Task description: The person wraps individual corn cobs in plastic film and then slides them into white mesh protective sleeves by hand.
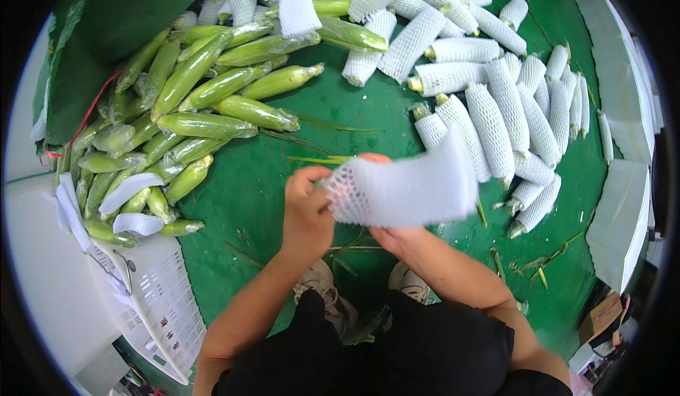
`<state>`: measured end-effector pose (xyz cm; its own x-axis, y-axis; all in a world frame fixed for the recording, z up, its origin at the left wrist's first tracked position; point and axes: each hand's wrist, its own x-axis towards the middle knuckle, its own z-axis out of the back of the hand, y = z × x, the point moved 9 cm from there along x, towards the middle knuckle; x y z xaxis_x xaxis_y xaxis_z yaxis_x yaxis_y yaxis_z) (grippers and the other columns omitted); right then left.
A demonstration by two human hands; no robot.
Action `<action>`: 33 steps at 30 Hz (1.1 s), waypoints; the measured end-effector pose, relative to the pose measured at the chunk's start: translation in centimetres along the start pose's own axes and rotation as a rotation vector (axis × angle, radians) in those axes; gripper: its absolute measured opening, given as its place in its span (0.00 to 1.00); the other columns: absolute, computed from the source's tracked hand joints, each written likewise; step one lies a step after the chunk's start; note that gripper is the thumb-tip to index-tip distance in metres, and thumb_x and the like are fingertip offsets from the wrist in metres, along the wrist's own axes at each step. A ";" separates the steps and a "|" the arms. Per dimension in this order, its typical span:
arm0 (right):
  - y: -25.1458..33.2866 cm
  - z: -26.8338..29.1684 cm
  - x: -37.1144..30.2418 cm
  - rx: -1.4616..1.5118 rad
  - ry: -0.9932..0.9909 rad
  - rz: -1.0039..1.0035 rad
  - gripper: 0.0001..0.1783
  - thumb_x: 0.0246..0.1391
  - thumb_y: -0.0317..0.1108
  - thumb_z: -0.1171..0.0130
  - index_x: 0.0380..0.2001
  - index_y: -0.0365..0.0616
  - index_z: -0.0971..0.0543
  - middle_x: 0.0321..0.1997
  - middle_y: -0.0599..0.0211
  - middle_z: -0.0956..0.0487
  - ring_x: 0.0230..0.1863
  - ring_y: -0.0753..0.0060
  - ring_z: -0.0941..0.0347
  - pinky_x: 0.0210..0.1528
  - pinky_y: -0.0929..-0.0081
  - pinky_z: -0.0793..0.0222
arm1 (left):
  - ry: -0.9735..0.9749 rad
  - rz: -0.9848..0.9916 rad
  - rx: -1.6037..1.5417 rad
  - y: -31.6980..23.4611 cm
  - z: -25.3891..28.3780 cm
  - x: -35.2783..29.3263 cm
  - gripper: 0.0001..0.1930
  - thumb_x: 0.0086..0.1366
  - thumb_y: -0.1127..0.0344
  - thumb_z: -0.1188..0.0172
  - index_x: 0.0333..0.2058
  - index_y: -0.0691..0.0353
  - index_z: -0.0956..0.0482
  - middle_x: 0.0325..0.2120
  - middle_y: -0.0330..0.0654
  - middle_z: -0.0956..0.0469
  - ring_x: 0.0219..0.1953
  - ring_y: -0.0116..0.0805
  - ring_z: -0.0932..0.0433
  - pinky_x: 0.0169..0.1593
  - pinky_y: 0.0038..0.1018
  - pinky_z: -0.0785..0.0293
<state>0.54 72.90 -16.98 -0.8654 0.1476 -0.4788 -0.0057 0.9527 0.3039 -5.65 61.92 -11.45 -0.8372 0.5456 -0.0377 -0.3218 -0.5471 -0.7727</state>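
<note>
My left hand (pixel 306 208) pinches the open left end of a white foam net sleeve (pixel 407 187). Under the same sleeve lies my right hand (pixel 397 236), mostly hidden by it, with fingertips showing above its top edge. I cannot tell whether a corn cob is inside. A pile of green corn cobs in clear film (pixel 205 105) lies to the left on the green table (pixel 354 120). Several cobs wrapped in white foam netting (pixel 496 105) are stacked to the right and at the back.
A white plastic crate (pixel 163 304) stands at the lower left. Flat white foam sheets (pixel 623 219) lie along the right edge. A green sack (pixel 106 27) is at the upper left. Loose husk strips are scattered on the table; my shoes (pixel 326 283) show below.
</note>
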 end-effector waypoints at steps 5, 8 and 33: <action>-1.5 1.6 2.8 -0.163 -0.083 0.096 0.13 0.63 0.30 0.45 0.51 0.43 0.26 0.48 0.64 0.21 0.50 0.71 0.24 0.53 0.70 0.26 | -0.024 0.380 -1.014 2.9 -1.7 0.0 0.18 0.67 0.70 0.48 0.54 0.67 0.27 0.57 0.40 0.33 0.61 0.35 0.35 0.62 0.31 0.38; -0.9 1.4 3.4 -0.223 -0.077 0.055 0.13 0.63 0.30 0.45 0.50 0.42 0.26 0.47 0.65 0.21 0.48 0.71 0.24 0.51 0.71 0.26 | 0.046 0.396 -1.209 2.6 -2.3 -0.7 0.21 0.72 0.65 0.53 0.60 0.69 0.35 0.62 0.42 0.35 0.63 0.35 0.36 0.69 0.33 0.48; 9.1 -0.9 7.4 0.596 0.424 -0.117 0.38 0.62 0.68 0.57 0.64 0.53 0.34 0.60 0.57 0.28 0.56 0.53 0.26 0.44 0.54 0.21 | 0.003 -0.360 -0.165 -2.6 -0.3 6.6 0.21 0.61 0.73 0.43 0.54 0.65 0.27 0.53 0.51 0.26 0.54 0.52 0.29 0.59 0.43 0.35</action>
<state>-6.37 82.44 -16.98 -0.9957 0.0359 -0.0851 0.0590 0.9563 -0.2862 -10.17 67.14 -9.85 -0.6824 0.6859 0.2527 -0.5189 -0.2111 -0.8283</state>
